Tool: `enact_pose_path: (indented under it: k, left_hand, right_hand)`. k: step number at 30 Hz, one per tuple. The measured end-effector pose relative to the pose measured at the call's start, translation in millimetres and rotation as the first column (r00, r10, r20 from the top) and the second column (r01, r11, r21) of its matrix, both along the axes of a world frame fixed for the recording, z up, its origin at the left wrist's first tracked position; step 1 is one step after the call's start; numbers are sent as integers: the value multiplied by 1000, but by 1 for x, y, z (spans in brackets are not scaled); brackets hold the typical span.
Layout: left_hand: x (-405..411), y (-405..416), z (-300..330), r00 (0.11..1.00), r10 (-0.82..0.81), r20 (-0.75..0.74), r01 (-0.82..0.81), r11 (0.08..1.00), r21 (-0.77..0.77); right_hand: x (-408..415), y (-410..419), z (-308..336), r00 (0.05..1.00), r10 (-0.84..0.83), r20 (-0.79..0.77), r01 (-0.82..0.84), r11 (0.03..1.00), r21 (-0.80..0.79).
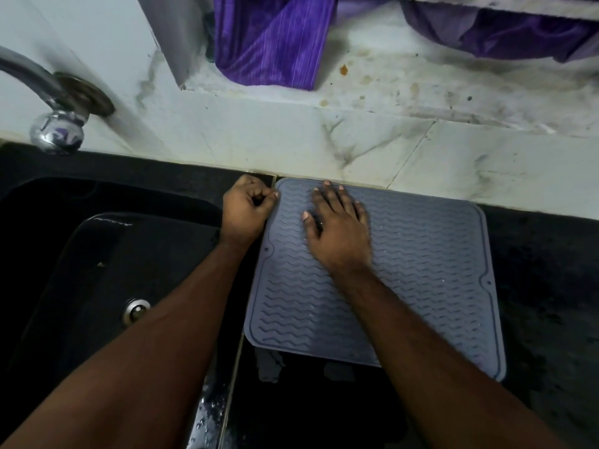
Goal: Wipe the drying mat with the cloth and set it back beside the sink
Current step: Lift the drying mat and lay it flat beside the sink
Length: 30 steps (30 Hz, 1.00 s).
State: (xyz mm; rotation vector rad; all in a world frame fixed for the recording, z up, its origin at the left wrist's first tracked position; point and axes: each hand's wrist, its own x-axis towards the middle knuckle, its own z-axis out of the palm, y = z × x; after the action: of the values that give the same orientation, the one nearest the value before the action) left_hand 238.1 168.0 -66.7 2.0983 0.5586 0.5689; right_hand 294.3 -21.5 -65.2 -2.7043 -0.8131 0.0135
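Observation:
The grey drying mat (421, 270), ribbed with wavy lines, lies flat on the black counter (547, 286) just right of the sink (48, 202). Its far edge touches the marble backsplash. My right hand (340, 234) presses flat on the mat's far left part with fingers spread. My left hand (248, 209) sits at the mat's far left corner with fingers curled, and its fingertips pinch the mat's edge. A purple cloth (272, 40) hangs over the stained ledge behind; neither hand touches it.
The black sink basin has a metal drain (136, 311), and a chrome tap (55, 102) juts from the wall at the far left. More purple fabric (505, 34) lies at the back right. Wet patches (269, 364) show on the counter in front of the mat.

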Motion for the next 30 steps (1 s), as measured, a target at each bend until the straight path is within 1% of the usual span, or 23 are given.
enact_pose_path:
  k: [4,6,8,12,13,15,18,20,25,30]
  left_hand:
    - [0,1,5,999,-18,-36,18,1000,6]
    - [-5,3,15,995,-65,-81,66,998,12]
    - [-22,6,19,990,-88,-110,93,995,47]
    - [-92,-11,13,995,15,-98,-11,999,45]
    - [-109,-19,8,994,20,-105,-13,998,62]
    - [-131,-39,0,992,22,-124,-8,994,114]
    - [-140,-56,-5,993,35,-115,-23,994,109]
    - [-139,-59,-4,989,52,-135,-36,992,122]
    - [-139,-58,1,994,36,-107,-22,992,128]
    - [-138,-58,2,992,43,-114,-31,994,109]
  right_hand:
    - [3,-5,2,998,-9,-68,18,991,131]
    - [2,-8,10,996,25,-80,-15,992,128]
    - [-6,-7,20,996,72,-55,-65,991,114]
    - [-50,0,36,993,110,-31,-99,964,247]
    - [-64,2,35,990,134,-31,-123,962,243]
    - [-88,3,27,979,201,-43,-190,965,183]
    - [-108,-6,8,963,256,-84,-253,966,52]
    - [-111,-14,1,958,272,-91,-273,962,-5]
    - [-104,-22,3,950,305,-73,-310,948,-71]
    - [-103,-25,1,950,311,-24,-312,946,-92]
